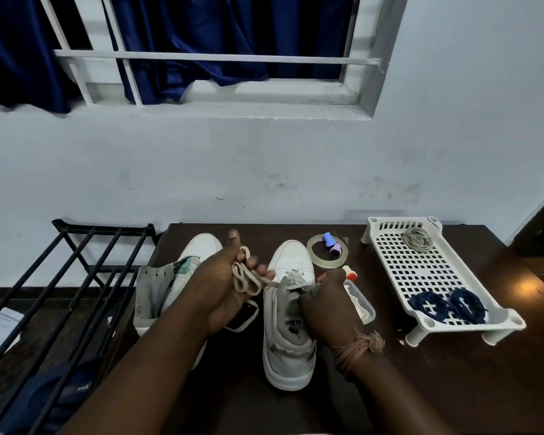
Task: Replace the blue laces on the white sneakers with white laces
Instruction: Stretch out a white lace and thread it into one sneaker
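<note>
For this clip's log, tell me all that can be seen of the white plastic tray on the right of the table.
The white perforated plastic tray is a long rectangle with a grid of square holes, a raised slotted rim and short round corner legs. It stands level on the dark wooden table, right of the shoes, with neither hand touching it. A coiled pale lace lies at its far end, and two coiled blue laces lie at its near end.

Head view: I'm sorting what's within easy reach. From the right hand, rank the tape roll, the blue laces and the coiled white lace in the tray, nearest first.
From the right hand:
1. Tape roll, just beyond the hand on the table.
2. Blue laces, to its right at the tray's near end.
3. Coiled white lace, at the tray's far end by the wall.
</note>
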